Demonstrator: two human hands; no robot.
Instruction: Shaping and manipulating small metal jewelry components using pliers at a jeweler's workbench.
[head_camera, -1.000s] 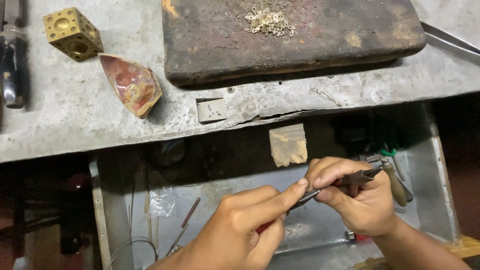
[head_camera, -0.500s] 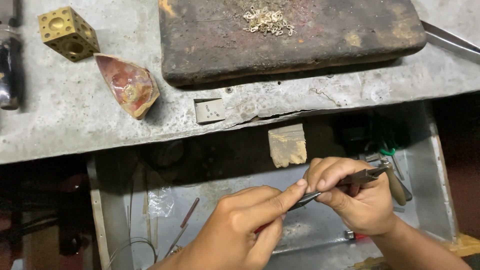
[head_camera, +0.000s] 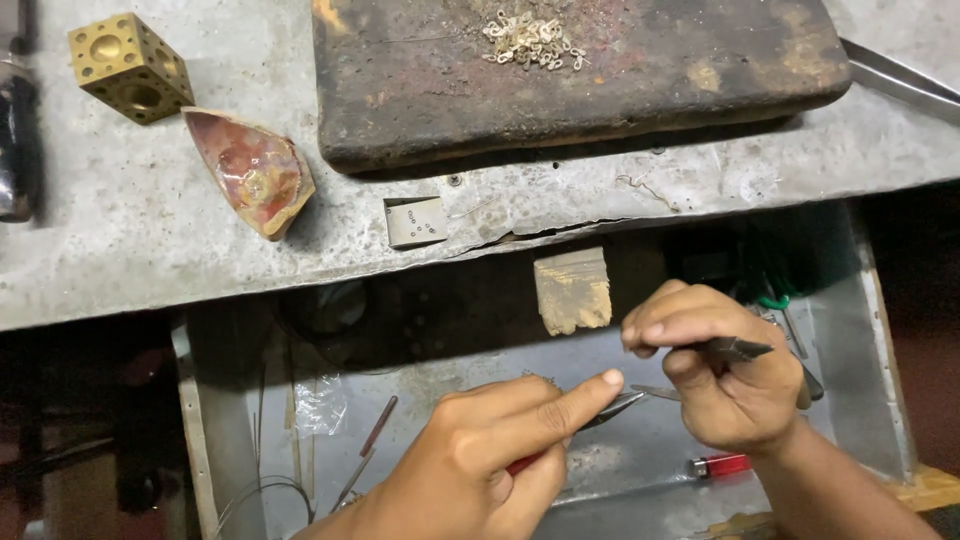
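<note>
On the grey table (head_camera: 120, 240), far left, a dark tool handle (head_camera: 18, 150) lies at the edge, then a brass cube with round hollows (head_camera: 130, 66) and just beside it a reddish wedge-shaped stone (head_camera: 252, 170); a small punched metal plate (head_camera: 416, 221) sits at the table's front edge, below the dark charred block (head_camera: 570, 80) that carries a heap of tiny wire rings (head_camera: 530, 38). Under the table, over the metal tray (head_camera: 850, 330), the left hand (head_camera: 490, 460) is clenched around red-handled pliers (head_camera: 600, 414), forefinger laid along them. Their tips point at the right hand (head_camera: 720, 375), which pinches dark tweezers (head_camera: 735, 349). A wooden peg (head_camera: 572, 290) juts out above both hands, and a red lighter (head_camera: 718, 465) lies in the tray beneath the right wrist
</note>
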